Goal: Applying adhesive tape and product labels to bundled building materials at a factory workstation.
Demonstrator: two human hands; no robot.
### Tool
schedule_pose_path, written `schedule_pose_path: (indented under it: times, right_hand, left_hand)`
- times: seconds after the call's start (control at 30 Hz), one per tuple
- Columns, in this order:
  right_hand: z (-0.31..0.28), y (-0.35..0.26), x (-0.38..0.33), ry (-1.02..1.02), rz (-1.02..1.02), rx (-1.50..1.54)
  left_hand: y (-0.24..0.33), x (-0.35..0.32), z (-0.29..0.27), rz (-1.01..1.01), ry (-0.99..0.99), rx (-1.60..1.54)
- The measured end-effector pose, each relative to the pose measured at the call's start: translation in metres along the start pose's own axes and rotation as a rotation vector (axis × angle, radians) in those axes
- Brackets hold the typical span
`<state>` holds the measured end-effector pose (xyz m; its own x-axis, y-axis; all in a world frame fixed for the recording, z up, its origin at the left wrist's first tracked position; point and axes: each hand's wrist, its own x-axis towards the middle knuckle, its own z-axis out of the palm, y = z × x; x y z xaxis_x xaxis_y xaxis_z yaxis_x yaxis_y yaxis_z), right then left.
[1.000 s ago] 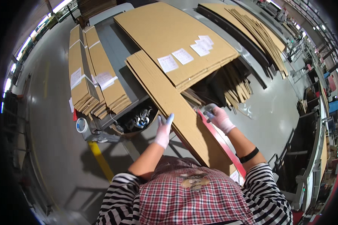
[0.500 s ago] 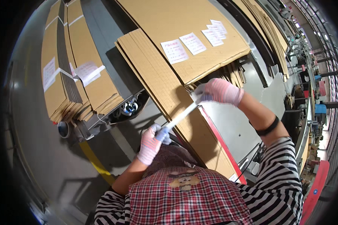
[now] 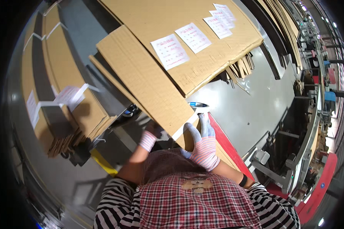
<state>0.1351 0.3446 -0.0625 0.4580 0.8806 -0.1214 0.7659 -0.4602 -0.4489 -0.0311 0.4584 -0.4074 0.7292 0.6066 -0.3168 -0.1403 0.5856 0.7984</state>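
- Both my gloved hands work at the near end of a long cardboard sheet (image 3: 149, 84) lying on the table (image 3: 248, 103).
- My right hand (image 3: 203, 147) presses flat, fingers spread, on it.
- My left hand (image 3: 152, 135) reaches beneath; its grip I cannot tell.
- White tape (image 3: 184, 129) crosses the sheet's end.

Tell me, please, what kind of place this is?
Probably a packing or carton workshop. Stacks of flat cardboard sheets lie on a grey worktable, some with paper labels, and the gloved right hand presses one sheet.

Bright, even overhead light with soft shadows; straight edges bow toward the black fisheye rim (corners lost), mild glare on grey tabletop (image 3: 252, 99).
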Motion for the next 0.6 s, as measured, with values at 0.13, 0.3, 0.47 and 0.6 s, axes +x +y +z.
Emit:
schedule_pose_path:
  times: [0.13, 0.3, 0.47, 0.6]
  right_hand:
    - [0.005, 0.029, -0.002, 0.092, 0.053, -0.008]
    - [0.001, 0.016, 0.005, 0.103, -0.003, 0.053]
    - [-0.001, 0.034, -0.002, 0.137, 0.01, 0.014]
    - [-0.003, 0.027, -0.006, 0.06, 0.034, -0.035]
  left_hand:
    - [0.05, 0.067, 0.098, -0.447, -0.166, -0.75]
    - [-0.017, 0.029, 0.075, -0.386, -0.24, -0.642]
    - [0.049, -0.029, 0.072, -0.4, 0.213, -0.568]
    - [0.194, -0.089, 0.157, -0.257, -0.074, -0.578]
